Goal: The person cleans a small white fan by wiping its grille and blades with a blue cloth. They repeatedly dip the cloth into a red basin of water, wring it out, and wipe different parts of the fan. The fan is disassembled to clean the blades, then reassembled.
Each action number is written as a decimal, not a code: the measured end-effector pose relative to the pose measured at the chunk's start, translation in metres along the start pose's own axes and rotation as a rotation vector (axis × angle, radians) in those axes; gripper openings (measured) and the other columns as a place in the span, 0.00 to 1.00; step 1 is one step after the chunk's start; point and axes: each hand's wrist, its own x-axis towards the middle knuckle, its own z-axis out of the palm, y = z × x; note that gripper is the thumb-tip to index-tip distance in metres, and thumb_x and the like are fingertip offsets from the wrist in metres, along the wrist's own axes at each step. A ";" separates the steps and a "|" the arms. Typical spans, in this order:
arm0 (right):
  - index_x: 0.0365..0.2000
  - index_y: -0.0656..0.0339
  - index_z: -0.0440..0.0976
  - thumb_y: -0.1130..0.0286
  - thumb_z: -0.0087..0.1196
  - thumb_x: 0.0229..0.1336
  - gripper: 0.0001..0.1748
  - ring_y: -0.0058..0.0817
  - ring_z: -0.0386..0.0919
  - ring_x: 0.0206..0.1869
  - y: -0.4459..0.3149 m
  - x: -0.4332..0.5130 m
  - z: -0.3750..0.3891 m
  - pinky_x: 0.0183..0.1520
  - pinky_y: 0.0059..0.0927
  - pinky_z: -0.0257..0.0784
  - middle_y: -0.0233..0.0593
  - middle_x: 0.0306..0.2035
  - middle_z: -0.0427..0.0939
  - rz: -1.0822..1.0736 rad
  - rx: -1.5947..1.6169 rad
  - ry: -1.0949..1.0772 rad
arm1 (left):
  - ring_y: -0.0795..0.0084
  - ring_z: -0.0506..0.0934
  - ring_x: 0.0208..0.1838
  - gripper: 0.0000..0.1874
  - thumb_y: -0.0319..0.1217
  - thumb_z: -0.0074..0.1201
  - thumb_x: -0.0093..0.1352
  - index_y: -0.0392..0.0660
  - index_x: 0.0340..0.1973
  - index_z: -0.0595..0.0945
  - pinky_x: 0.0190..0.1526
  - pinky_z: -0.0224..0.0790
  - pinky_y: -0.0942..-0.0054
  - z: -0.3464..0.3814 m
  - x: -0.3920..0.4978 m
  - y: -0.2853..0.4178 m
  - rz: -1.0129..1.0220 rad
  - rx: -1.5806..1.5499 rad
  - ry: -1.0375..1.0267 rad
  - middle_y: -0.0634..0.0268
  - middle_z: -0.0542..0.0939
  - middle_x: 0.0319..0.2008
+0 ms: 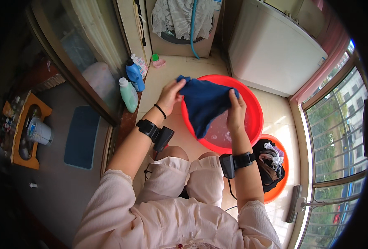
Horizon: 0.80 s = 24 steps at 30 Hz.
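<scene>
Stretched between my hands is a dark blue cloth or small garment (pixel 204 101), held above a large red plastic basin (pixel 256 109). My left hand (pixel 170 95) pinches its upper left corner, with the thumb on top. The upper right corner is gripped by my right hand (pixel 237 109), thumb facing up. A lower point of the fabric hangs down over the basin's near left side. Cloudy water (pixel 216 129) with patches of suds shows inside the basin; the cloth hides part of it.
An orange basin (pixel 284 183) heaped with clothes (pixel 270 163) stands right of the red one. Detergent bottles, one blue (pixel 134 74) and one green (pixel 128 95), line the left sill. Ahead are a washing machine (pixel 177 49) and a white appliance (pixel 271 46). A mop head (pixel 294 204) leans by the window.
</scene>
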 end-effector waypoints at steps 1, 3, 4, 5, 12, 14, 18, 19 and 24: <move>0.50 0.64 0.75 0.63 0.52 0.68 0.17 0.20 0.76 0.46 -0.004 0.003 -0.003 0.51 0.22 0.70 0.32 0.43 0.80 0.118 -0.024 0.028 | 0.86 0.68 0.22 0.10 0.41 0.57 0.70 0.50 0.32 0.79 0.23 0.57 0.84 -0.006 0.003 0.000 0.085 0.048 0.106 0.77 0.73 0.24; 0.48 0.65 0.75 0.57 0.49 0.70 0.21 0.18 0.75 0.42 -0.005 0.006 -0.005 0.48 0.20 0.69 0.31 0.41 0.78 0.213 -0.168 0.039 | 0.86 0.68 0.22 0.11 0.40 0.56 0.71 0.48 0.32 0.79 0.23 0.57 0.84 -0.016 0.008 -0.004 0.087 0.178 0.151 0.76 0.73 0.24; 0.49 0.65 0.74 0.56 0.48 0.70 0.22 0.19 0.74 0.44 -0.005 0.009 -0.006 0.49 0.21 0.69 0.31 0.43 0.78 0.168 -0.146 0.007 | 0.86 0.69 0.23 0.11 0.40 0.56 0.71 0.48 0.32 0.79 0.24 0.58 0.84 -0.019 0.011 -0.007 0.093 0.187 0.150 0.76 0.74 0.25; 0.50 0.66 0.74 0.55 0.48 0.70 0.23 0.19 0.74 0.45 -0.005 0.012 -0.008 0.50 0.22 0.69 0.32 0.44 0.77 0.145 -0.140 0.019 | 0.85 0.69 0.24 0.10 0.39 0.56 0.71 0.47 0.32 0.79 0.25 0.59 0.83 -0.022 0.014 -0.009 0.094 0.201 0.169 0.76 0.74 0.25; 0.55 0.66 0.70 0.55 0.51 0.68 0.26 0.22 0.70 0.54 0.012 0.034 -0.033 0.62 0.26 0.61 0.34 0.50 0.75 0.181 -0.344 -0.121 | 0.82 0.72 0.31 0.10 0.37 0.52 0.74 0.43 0.39 0.79 0.35 0.66 0.78 -0.011 0.021 -0.009 0.252 0.097 0.220 0.73 0.76 0.31; 0.55 0.65 0.70 0.56 0.51 0.68 0.25 0.25 0.76 0.51 0.023 0.034 -0.044 0.57 0.26 0.68 0.35 0.49 0.78 0.253 -0.294 -0.120 | 0.85 0.71 0.34 0.11 0.37 0.51 0.75 0.42 0.42 0.77 0.37 0.64 0.80 0.000 0.024 0.000 0.262 -0.044 0.067 0.74 0.76 0.33; 0.56 0.66 0.70 0.50 0.53 0.64 0.31 0.25 0.72 0.51 0.038 0.028 -0.069 0.58 0.28 0.64 0.38 0.49 0.76 0.471 -0.306 -0.104 | 0.87 0.72 0.28 0.10 0.40 0.52 0.74 0.48 0.40 0.76 0.31 0.68 0.83 0.030 0.034 0.027 0.356 0.118 0.060 0.76 0.77 0.34; 0.56 0.67 0.70 0.48 0.53 0.64 0.33 0.25 0.73 0.49 0.038 0.026 -0.074 0.56 0.27 0.65 0.39 0.48 0.76 0.483 -0.353 -0.092 | 0.87 0.72 0.29 0.10 0.40 0.52 0.74 0.48 0.41 0.77 0.31 0.68 0.83 0.036 0.035 0.036 0.381 0.138 0.030 0.77 0.77 0.35; 0.59 0.65 0.68 0.43 0.59 0.57 0.41 0.28 0.75 0.39 0.024 0.017 -0.075 0.48 0.29 0.71 0.44 0.45 0.77 0.410 -0.683 -0.153 | 0.90 0.67 0.31 0.09 0.36 0.50 0.75 0.45 0.41 0.78 0.33 0.61 0.85 0.070 0.033 0.064 0.460 0.076 -0.128 0.79 0.73 0.31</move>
